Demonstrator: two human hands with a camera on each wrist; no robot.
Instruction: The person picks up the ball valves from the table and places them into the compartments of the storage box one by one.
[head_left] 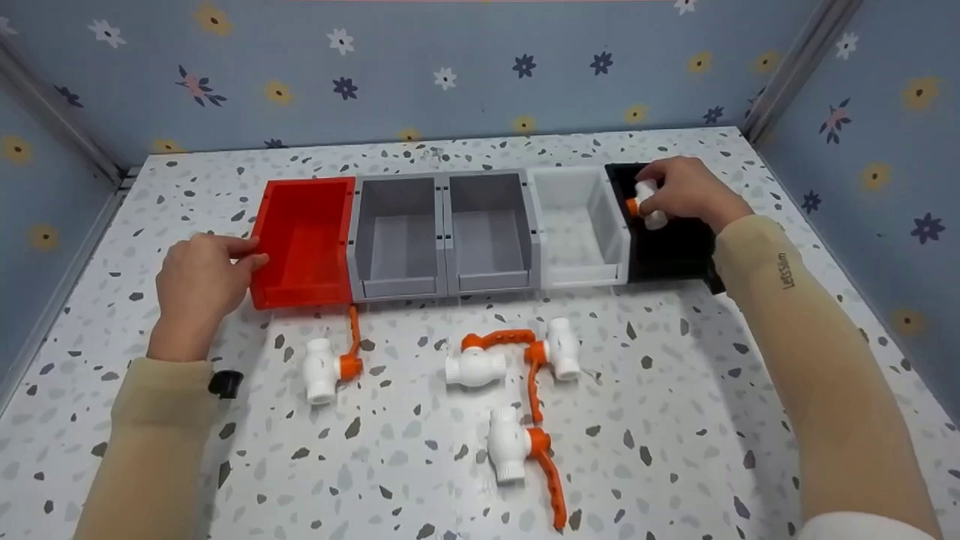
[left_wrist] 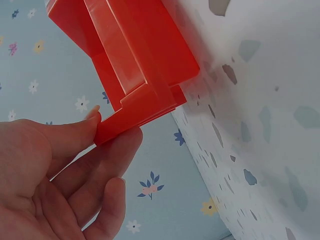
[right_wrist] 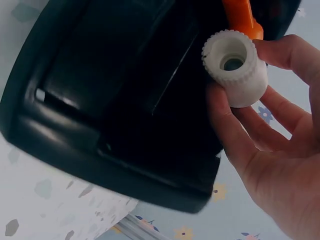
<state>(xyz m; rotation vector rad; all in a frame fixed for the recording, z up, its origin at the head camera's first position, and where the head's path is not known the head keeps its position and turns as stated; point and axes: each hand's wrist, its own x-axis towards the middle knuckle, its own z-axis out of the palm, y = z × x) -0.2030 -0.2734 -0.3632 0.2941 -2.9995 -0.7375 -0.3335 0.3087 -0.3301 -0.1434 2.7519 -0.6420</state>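
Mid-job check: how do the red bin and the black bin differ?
The red bin stands leftmost of five; the black bin stands rightmost. The left hand pinches the red bin's edge, while the right hand holds a white valve at the black bin's opening. Both bins are open-topped.

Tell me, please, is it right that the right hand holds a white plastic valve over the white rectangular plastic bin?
Not quite: the head view shows the right hand holding the white plastic valve over the black rectangular plastic bin, not the white one.
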